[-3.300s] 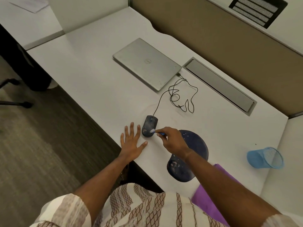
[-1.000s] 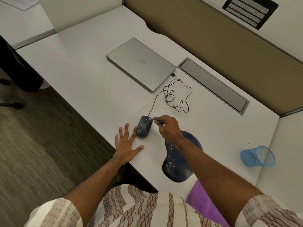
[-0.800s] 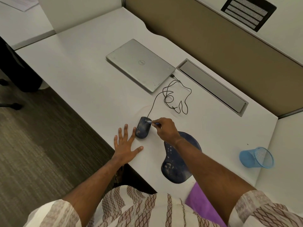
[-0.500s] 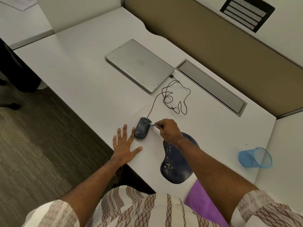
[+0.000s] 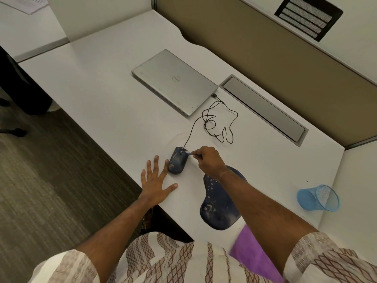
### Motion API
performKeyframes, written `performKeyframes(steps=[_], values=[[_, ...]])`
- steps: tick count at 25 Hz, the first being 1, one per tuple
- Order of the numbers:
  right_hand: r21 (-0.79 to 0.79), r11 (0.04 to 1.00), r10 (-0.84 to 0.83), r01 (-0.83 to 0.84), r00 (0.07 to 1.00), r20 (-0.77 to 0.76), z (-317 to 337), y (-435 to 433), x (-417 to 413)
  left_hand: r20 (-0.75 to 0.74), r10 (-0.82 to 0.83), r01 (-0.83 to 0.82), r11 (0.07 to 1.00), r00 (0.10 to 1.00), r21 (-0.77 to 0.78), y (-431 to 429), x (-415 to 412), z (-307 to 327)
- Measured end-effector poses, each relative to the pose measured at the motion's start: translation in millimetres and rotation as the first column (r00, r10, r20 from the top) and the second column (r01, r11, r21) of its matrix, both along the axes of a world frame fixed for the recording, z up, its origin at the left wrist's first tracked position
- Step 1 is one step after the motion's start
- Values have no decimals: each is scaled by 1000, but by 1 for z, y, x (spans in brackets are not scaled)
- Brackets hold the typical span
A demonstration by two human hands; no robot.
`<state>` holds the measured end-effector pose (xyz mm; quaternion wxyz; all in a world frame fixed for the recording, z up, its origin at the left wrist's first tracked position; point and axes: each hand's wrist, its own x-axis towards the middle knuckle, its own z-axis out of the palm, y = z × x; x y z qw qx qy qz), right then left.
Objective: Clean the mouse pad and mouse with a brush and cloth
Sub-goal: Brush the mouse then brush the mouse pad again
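Pinched between the fingertips of the right hand (image 5: 209,160), the small blue brush (image 5: 190,153) has its pale head on the far end of the dusty dark mouse (image 5: 177,160), beside the point where the cable (image 5: 212,123) enters. Left hand (image 5: 156,181) lies flat on the white bench (image 5: 98,82) with fingers spread wide, holding nothing, its index finger just beside the mouse's left flank. Mouse pad (image 5: 221,203) lies near and right of the mouse, partly under the right forearm, with the purple cloth (image 5: 253,256) at the near bench edge.

Dell logo on laptop (image 5: 175,80) lid
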<state>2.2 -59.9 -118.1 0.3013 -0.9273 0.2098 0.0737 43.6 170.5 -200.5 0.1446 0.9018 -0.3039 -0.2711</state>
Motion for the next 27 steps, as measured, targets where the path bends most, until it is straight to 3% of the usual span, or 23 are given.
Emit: performKeyframes(steps=[3, 8, 12, 18, 23, 27], values=[[-29, 999, 26, -27, 999, -31, 0, -8, -4, -5, -4, 4, 1000, 1000, 3, 0, 0, 0], [6, 999, -36, 35, 992, 120, 8, -2, -1, -5, -6, 6, 1000, 1000, 3, 0, 0, 2], [25, 999, -22, 21, 997, 71, 8, 7, -5, -4, -4, 4, 1000, 1000, 9, 0, 0, 2], [33, 999, -6, 3, 993, 116, 1, 27, -44, 1, -6, 6, 1000, 1000, 23, -1, 0, 0], [18, 991, 135, -135, 990, 33, -4, 44, -68, 8, -6, 6, 999, 1000, 32, -1, 0, -1], [8, 1000, -14, 12, 980, 198, 12, 40, -49, 8, -18, 18, 999, 1000, 48, -1, 0, 0]])
